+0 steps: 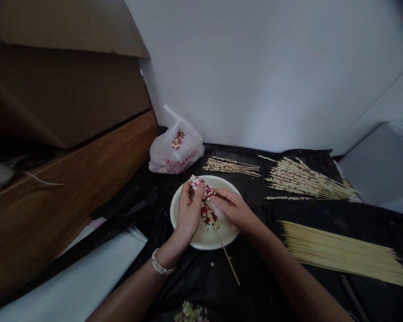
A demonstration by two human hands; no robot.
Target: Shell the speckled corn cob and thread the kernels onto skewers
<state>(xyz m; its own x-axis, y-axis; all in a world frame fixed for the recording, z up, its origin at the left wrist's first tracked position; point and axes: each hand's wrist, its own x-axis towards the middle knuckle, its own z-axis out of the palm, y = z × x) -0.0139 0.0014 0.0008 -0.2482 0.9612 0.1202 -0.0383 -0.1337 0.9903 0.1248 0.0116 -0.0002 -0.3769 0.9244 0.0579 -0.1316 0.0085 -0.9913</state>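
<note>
Both hands are together over a cream bowl (196,245). My left hand (190,212), with a beaded bracelet at the wrist, is closed around a clump of small red-and-cream pieces (204,187). My right hand (235,208) has its fingers bent against the lower right of the same clump. Something clear, like thin plastic, shows beside the right fingers; its shape is hard to make out. More loose red and cream pieces (210,219) lie in the bowl below. A thin wooden skewer (231,264) leans over the bowl's near rim.
A white plastic bag (177,150) stands behind the bowl. Threaded skewers lie in a small bundle (230,166) and a larger pile (298,179). Bare skewers (339,250) are stacked at right. Black plastic sheeting (255,286) covers the surface. A cardboard box (67,89) is at left.
</note>
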